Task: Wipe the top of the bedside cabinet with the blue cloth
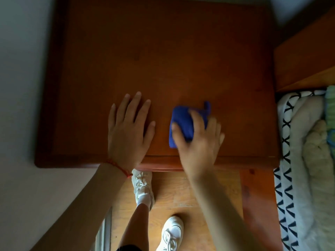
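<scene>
Near the front edge of the cabinet top [163, 51], the right hand [197, 142] is gripping the blue cloth [181, 124]; the left hand [128, 129] is lying flat, fingers straight.

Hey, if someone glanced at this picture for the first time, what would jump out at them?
The blue cloth stands out first, bunched under the right hand near the front edge of the reddish wooden cabinet top. Just to its left, the left hand lies flat on the wood with fingers spread. Below the cabinet's edge, white shoes stand on the wooden floor.
</scene>
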The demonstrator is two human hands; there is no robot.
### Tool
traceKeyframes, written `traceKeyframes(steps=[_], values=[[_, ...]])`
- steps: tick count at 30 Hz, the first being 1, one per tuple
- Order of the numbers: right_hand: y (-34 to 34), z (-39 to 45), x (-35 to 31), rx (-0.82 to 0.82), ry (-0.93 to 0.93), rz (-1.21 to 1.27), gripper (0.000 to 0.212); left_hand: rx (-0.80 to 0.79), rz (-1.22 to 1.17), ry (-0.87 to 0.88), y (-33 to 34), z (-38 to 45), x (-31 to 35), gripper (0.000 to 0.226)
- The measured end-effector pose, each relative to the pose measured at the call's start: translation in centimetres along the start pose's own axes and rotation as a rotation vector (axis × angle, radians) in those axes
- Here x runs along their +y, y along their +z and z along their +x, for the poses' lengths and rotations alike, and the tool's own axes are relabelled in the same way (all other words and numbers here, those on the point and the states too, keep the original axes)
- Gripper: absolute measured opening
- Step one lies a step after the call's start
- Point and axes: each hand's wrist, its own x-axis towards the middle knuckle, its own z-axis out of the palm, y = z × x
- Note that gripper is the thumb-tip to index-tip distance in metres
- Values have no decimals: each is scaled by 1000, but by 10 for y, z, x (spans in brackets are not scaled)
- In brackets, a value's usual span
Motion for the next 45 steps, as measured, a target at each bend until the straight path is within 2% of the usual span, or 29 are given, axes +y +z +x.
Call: traceKeyframes(steps=[3, 6, 9, 15, 18, 22, 28, 35, 41, 45], values=[[-10, -25, 2, -65, -36, 6, 46, -35, 8, 26, 5, 19, -1, 49], [11, 33, -6, -42, -70, -50, 46, -66, 22, 48, 9, 23, -1, 50], [29, 84, -14, 1, -2, -74, 49, -62, 35, 46, 9, 23, -2, 50], [7, 25, -14, -91, 49, -45, 45, -87, 20, 36, 9, 25, -1, 48], [21, 69, -18, -91, 6, -57, 49, -116, 13, 26, 7, 26, -1, 48], [49, 145, -29, -48, 99, -28, 55, -135, -5, 17, 5, 27, -1, 47], [28, 86, -27, -84, 42, -69, 50, -73, -51, -9, -3, 66, -9, 47], [65, 207, -29, -73, 43, -55, 58, -118, 21, -34, 13, 130, -22, 49], [44, 146, -23, -86, 7, -59, 50, -121, 12, -24, 16, 130, -24, 49], [63, 216, -23, -81, 23, -49, 55, -127, 12, -32, 16, 131, -24, 49]])
